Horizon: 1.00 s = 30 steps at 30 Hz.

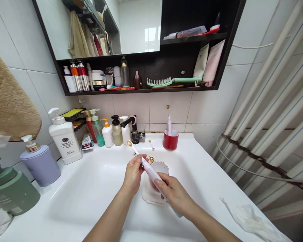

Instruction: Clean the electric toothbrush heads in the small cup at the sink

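Over the white sink, a pale pink electric toothbrush slants between my two hands, its brush head pointing away from me toward the faucet. My right hand is wrapped around the handle's lower part. With thumb and fingers, my left hand pinches it near the neck, where the brush head joins. Below them in the basin lie a cup with a white inside and a pale tray, both partly hidden by the toothbrush and my right hand. A gold drain piece shows just beyond.
A red cup holding another electric toothbrush stands on the back ledge. Near it lies a loose brush head. The black faucet and several pump bottles line the left. A crumpled white cloth or bag lies at right.
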Motion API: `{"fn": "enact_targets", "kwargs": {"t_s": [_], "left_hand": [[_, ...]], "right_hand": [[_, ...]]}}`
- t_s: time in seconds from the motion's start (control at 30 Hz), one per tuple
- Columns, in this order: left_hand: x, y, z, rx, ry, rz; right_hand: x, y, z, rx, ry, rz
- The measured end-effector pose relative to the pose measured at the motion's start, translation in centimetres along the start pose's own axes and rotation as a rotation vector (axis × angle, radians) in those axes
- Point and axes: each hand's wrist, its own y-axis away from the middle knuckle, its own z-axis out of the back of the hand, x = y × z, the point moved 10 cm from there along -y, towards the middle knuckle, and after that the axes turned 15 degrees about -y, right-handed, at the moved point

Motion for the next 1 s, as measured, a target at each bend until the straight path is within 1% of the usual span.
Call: {"fn": "enact_targets", "kwargs": {"t_s": [0.3,0.47,0.67,0.83,1.0], "left_hand": [[0.39,0.09,-0.11,-0.011,0.009,0.011],[0.25,0.18,-0.14,-0.001,0.01,0.012],[0.0,0.23,-0.23,0.0,0.016,0.017],[0.03,0.23,-0.26,0.001,0.018,0.021],[-0.04,0.2,-0.24,0.004,0.017,0.015]], "right_hand": [[0.09,-0.23,0.45,-0.041,-0.002,-0.006],[-0.1,-0.12,-0.1,-0.003,-0.026,-0.01],[-0.12,-0.13,0.15,-0.026,-0.026,-0.014],[0.16,-0.21,0.13,-0.015,-0.012,0.002],[-0.14,-0.16,0.15,-0.02,-0.018,-0.004]]}}
